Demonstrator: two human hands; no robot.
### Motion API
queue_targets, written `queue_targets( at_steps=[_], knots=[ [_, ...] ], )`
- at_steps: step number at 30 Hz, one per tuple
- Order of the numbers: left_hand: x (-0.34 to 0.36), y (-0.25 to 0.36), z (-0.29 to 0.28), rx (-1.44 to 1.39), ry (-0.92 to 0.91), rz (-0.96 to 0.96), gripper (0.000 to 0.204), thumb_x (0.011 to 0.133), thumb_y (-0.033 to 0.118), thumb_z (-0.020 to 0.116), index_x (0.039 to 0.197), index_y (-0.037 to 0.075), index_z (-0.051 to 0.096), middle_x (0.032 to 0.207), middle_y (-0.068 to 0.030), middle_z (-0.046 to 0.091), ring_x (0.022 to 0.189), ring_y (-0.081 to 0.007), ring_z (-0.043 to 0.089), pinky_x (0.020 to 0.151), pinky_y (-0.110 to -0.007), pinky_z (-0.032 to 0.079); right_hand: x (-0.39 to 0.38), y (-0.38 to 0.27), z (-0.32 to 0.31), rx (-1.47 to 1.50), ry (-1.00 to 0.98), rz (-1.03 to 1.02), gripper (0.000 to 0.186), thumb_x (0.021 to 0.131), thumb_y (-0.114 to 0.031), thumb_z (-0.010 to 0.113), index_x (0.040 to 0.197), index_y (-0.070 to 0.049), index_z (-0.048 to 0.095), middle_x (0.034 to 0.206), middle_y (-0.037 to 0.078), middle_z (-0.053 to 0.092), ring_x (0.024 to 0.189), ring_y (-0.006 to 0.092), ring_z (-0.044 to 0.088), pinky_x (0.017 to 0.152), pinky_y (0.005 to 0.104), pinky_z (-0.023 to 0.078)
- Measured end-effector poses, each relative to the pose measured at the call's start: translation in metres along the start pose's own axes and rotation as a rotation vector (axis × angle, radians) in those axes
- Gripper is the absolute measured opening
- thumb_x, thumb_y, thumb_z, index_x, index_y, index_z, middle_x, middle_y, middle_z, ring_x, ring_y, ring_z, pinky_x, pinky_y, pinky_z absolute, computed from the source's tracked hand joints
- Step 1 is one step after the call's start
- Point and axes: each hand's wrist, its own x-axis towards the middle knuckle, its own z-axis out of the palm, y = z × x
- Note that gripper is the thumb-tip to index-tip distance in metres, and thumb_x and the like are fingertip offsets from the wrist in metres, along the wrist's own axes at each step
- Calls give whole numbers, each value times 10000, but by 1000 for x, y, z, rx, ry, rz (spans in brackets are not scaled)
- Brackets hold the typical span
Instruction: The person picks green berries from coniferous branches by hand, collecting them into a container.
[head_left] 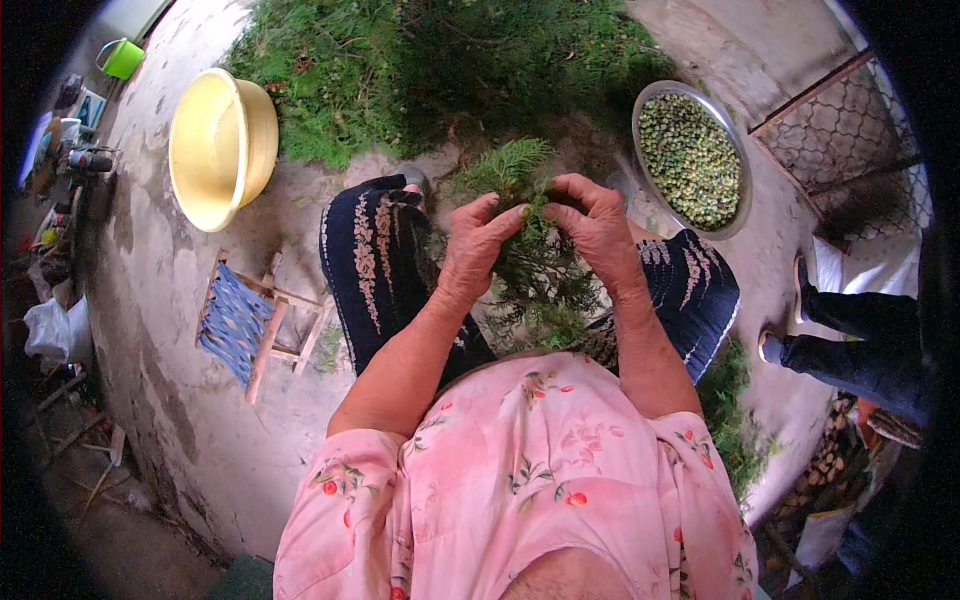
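Observation:
My left hand (pixel 478 240) and my right hand (pixel 590 225) are raised between my knees, both closed on a feathery green evergreen branch (pixel 530 290), thumbs and fingertips nearly meeting on its upper part. The branch's darker lower foliage hangs toward my lap. Beyond my hands lies a large pile of similar green branches (pixel 420 60). At the right of the pile, a round metal basin (pixel 690 155) holds several small green, round pieces, heaped together. A yellow plastic tub (pixel 200 150) sits at the left of the pile.
A wooden folding stool with a woven seat (pixel 235 325) is at my left. Another person's dark-trousered legs (pixel 845 355) are at the right, below a metal mesh panel (pixel 840 150). A green bucket (pixel 122 60), clutter and a white bag (pixel 52 330) line the left edge.

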Motion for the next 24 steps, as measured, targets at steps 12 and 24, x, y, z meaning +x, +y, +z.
queue_targets(
  at_steps=[12,24],
  knots=[
    [-1,9,2,-102,-24,-121,132,804,126,560,857,10,590,749,-7,594,608,-63,539,522,-209,447,0,18,9,563,-60,304,160,797,-121,587,909,-8,576,751,-17,567,623,50,496,525,197,409],
    [6,-7,-7,462,-31,195,280,811,146,566,620,12,411,520,46,354,521,-63,265,435,-252,265,-3,10,-18,941,209,239,190,794,-141,594,932,-34,517,774,21,550,618,151,538,520,241,413]
  ],
)
